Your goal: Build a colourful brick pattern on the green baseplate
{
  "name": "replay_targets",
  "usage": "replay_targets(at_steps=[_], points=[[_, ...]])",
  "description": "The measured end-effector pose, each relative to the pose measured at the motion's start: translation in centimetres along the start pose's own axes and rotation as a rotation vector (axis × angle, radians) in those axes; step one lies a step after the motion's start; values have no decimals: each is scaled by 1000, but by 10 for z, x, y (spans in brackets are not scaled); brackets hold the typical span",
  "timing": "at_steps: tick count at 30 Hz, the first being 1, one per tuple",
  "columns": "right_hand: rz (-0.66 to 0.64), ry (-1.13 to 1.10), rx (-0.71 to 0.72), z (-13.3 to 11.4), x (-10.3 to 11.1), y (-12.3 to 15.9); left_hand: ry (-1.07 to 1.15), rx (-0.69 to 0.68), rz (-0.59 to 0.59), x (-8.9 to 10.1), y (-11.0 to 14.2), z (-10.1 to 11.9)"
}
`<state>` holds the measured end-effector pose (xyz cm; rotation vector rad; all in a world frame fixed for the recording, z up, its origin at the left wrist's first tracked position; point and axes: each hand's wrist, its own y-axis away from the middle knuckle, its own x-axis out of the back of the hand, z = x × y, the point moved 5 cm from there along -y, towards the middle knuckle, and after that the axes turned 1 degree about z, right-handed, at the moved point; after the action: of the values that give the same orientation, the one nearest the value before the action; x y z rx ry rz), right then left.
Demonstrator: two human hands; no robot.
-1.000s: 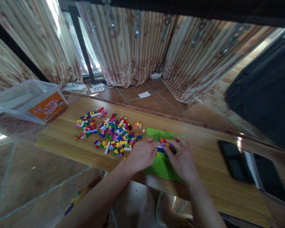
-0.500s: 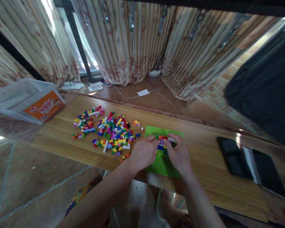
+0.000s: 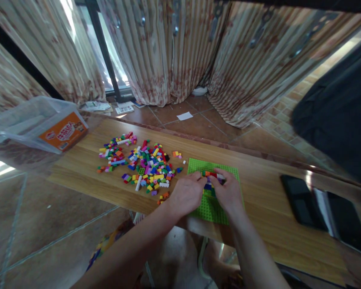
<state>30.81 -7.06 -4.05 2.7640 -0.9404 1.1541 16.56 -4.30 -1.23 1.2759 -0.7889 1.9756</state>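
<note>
A green baseplate (image 3: 225, 170) lies on the wooden table (image 3: 267, 200). A small build of coloured bricks (image 3: 211, 175) stands on it. My left hand (image 3: 186, 194) rests on the plate's left edge, fingers curled against the build. My right hand (image 3: 227, 192) sits just right of it, fingertips pinched on the bricks at the top of the build. A pile of loose coloured bricks (image 3: 147, 166) is spread to the left of the plate.
A clear plastic box (image 3: 33, 124) with an orange label stands at the table's far left. Two dark phones (image 3: 301, 202) lie at the right. Curtains and a tiled floor lie beyond; a dark cloth shape (image 3: 337, 108) hangs at right.
Both hands have drawn closer together on the brick build and shifted slightly toward the plate's far edge. The camera view has shifted a little.
</note>
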Motion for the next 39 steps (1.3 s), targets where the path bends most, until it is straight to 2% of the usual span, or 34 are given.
replay_targets(at_steps=[6, 9, 12, 16, 19, 22, 27, 30, 34, 39], points=[[-11, -13, 7, 2, -4, -3, 31, 30, 6, 2, 0, -1], [-35, -55, -26, 7, -3, -3, 100, 77, 72, 11, 3, -13], [-67, -126, -98, 17, -3, -2, 175, 155, 206, 30, 10, -40], [-53, -186, -179, 26, 3, -4, 172, 314, 350, 59, 27, -93], [-34, -96, -200, 26, 8, -5, 165, 394, 363, 76, 43, -125], [-22, 9, -169, 20, 12, -5, 189, 416, 284, 84, 56, -141], [-8, 92, -106, 15, 11, -2, 211, 367, 139, 83, 64, -140], [-9, 93, -70, 13, 8, -2, 189, 314, 111, 80, 62, -134], [-21, 102, -112, 13, 7, -2, 105, 262, 66, 74, 59, -129], [-42, 114, -98, 10, 7, -2, 57, 234, 39, 69, 58, -129]])
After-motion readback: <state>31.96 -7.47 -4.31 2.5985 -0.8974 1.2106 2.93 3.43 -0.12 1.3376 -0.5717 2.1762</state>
